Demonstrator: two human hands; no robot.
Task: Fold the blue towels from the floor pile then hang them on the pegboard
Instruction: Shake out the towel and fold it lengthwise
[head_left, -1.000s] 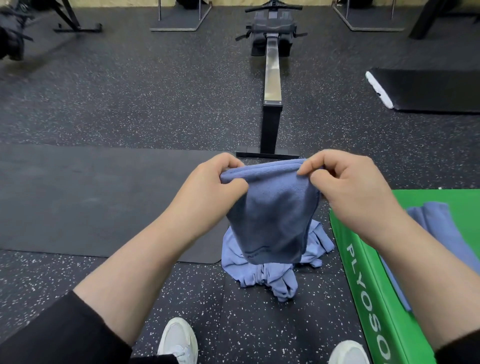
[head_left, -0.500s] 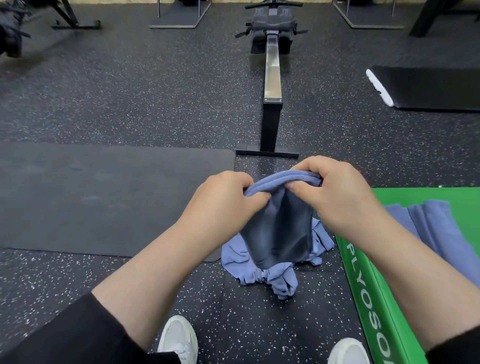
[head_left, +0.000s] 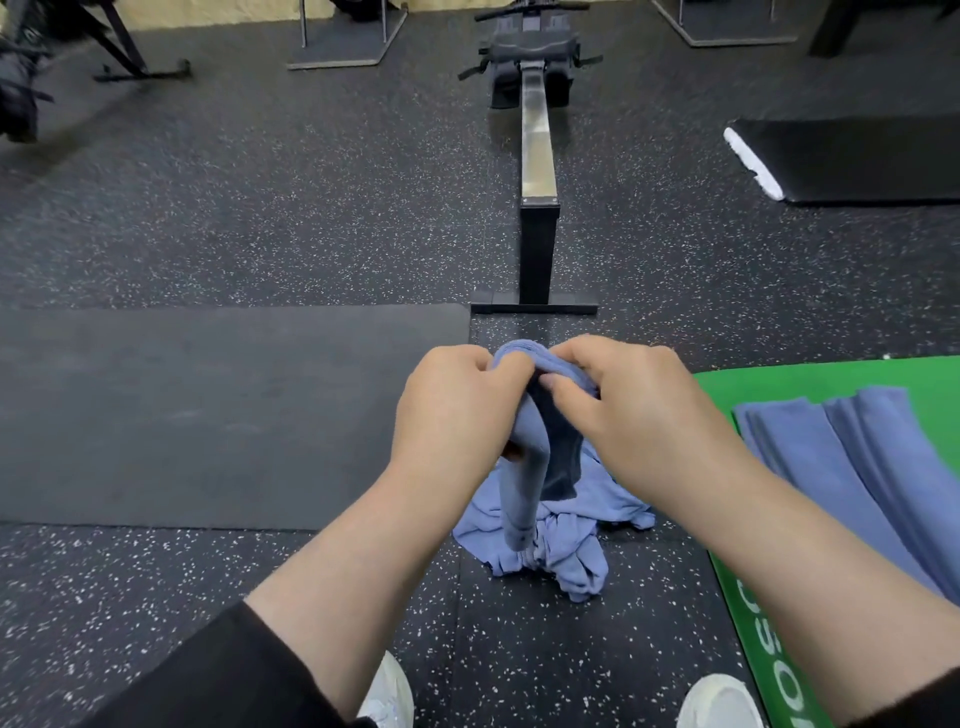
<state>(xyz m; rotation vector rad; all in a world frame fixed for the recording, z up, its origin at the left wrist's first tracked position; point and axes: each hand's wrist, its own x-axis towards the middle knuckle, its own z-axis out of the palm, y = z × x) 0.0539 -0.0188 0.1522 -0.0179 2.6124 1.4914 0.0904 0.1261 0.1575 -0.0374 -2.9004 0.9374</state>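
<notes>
I hold one blue towel (head_left: 535, 467) in the air in front of me, folded into a narrow hanging strip. My left hand (head_left: 452, 410) pinches its top edge from the left, and my right hand (head_left: 628, 410) pinches the same edge from the right, the two hands almost touching. Below the hanging strip lies a crumpled pile of blue towels (head_left: 566, 540) on the speckled floor. Folded blue towels (head_left: 852, 467) lie side by side on the green plyo box (head_left: 748, 623) at my right. No pegboard is in view.
A rowing machine (head_left: 537, 156) stretches away straight ahead, its foot just beyond my hands. A dark mat (head_left: 208, 405) covers the floor at left and another black mat (head_left: 852, 161) lies at far right. My white shoes (head_left: 722, 701) stand at the bottom edge.
My hands came together, bringing the towel's two top corners against each other, so the hanging towel narrowed from a wide panel into a slim strip. My view tilted slightly to the right.
</notes>
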